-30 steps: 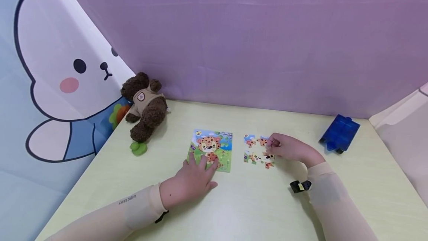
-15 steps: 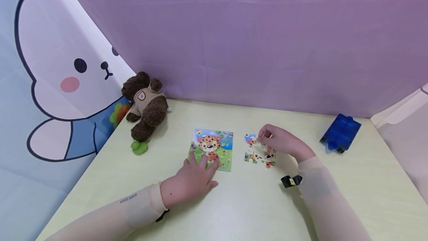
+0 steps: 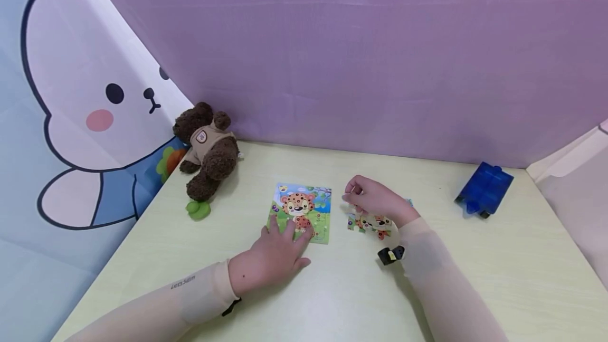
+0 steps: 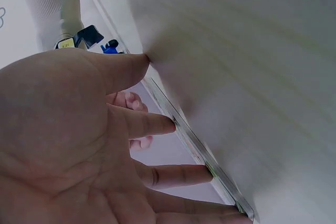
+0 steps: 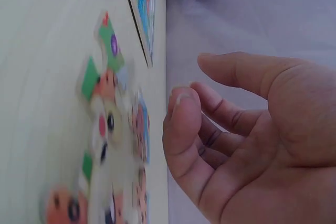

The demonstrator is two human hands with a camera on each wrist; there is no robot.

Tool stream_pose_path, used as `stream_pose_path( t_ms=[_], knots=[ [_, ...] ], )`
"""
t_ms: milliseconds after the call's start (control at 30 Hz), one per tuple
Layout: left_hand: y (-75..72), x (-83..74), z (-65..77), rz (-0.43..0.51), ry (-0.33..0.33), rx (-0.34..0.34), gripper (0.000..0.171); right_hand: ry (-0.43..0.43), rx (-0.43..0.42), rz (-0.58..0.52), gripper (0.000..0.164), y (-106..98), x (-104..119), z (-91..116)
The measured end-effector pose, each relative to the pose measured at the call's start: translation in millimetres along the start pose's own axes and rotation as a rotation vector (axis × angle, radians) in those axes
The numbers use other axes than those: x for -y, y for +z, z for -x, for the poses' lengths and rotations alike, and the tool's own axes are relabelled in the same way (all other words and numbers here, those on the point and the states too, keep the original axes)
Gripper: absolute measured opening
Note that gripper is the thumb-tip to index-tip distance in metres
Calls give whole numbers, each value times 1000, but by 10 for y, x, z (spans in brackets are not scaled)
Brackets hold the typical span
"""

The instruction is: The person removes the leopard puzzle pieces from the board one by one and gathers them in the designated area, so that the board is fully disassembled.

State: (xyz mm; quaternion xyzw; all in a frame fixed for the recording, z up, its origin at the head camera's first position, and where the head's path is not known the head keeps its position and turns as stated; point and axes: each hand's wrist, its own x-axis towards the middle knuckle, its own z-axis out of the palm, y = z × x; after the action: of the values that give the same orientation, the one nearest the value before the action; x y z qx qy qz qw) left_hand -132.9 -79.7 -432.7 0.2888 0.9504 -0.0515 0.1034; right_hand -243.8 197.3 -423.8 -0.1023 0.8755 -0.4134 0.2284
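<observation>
A picture board with a cartoon spotted cub lies flat on the table. My left hand rests with spread fingers on its lower part; in the left wrist view the fingertips touch the edge of the board. Several jigsaw puzzle pieces showing the cub's face lie to the right of the board. Over their upper row is my right hand, hiding some pieces. In the right wrist view, a gap shows between its thumb and bent fingers, with nothing held, beside the loosely grouped pieces.
A brown teddy bear lies at the back left, with a small green toy by its foot. At the back right sits a blue plastic object. A purple cloth hangs behind the table.
My right hand has moved left along the upper row of puzzle pieces, and a bluish piece now shows behind its wrist. My left hand has stayed on the board.
</observation>
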Motion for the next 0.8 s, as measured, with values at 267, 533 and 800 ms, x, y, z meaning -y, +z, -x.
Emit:
stream_pose_path(
  t_ms=[267, 533, 800],
  knots=[
    [-37, -5, -3, 2, -4, 13, 66, -7, -7, -63, 41, 158, 133, -153],
    [-19, 1, -7, -24, -1, 8, 66, -33, -4, -88, 52, 260, 231, -242],
    [-15, 2, -16, -40, 0, 3, 66, -64, 13, -72, 44, 372, 289, -317]
  ],
)
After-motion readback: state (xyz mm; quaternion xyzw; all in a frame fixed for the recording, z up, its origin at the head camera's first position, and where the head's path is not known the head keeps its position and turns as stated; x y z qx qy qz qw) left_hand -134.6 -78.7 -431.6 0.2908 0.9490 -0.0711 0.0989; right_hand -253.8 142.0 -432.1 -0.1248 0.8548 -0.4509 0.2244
